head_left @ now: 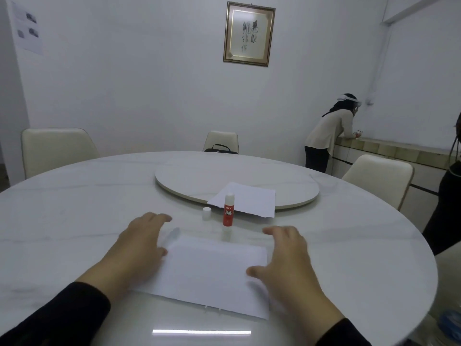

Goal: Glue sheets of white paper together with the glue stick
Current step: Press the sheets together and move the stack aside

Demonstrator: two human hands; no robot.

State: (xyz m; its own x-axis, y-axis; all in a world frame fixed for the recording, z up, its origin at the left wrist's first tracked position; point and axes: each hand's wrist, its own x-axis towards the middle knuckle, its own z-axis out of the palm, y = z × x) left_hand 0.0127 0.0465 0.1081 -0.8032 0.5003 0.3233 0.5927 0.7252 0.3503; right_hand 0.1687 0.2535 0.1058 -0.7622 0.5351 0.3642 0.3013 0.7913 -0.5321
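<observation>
A white sheet of paper [212, 273] lies flat on the round marble table [74, 221] in front of me. My left hand [139, 248] rests over its left edge with fingers stretched forward. My right hand [284, 260] lies on its right edge, fingers relaxed, thumb on the paper. Just beyond the sheet a red glue stick [228, 213] stands upright with its cap off. Its white cap [206, 213] stands a little to the left. More white sheets [247, 199] lie stacked behind, partly on the turntable.
A round turntable [199, 178] occupies the table's middle. Cream chairs stand at the back left [57, 151], the far side [220, 141] and the right [379, 178]. One person [329, 133] leans on a counter at the back right; another stands at the right edge.
</observation>
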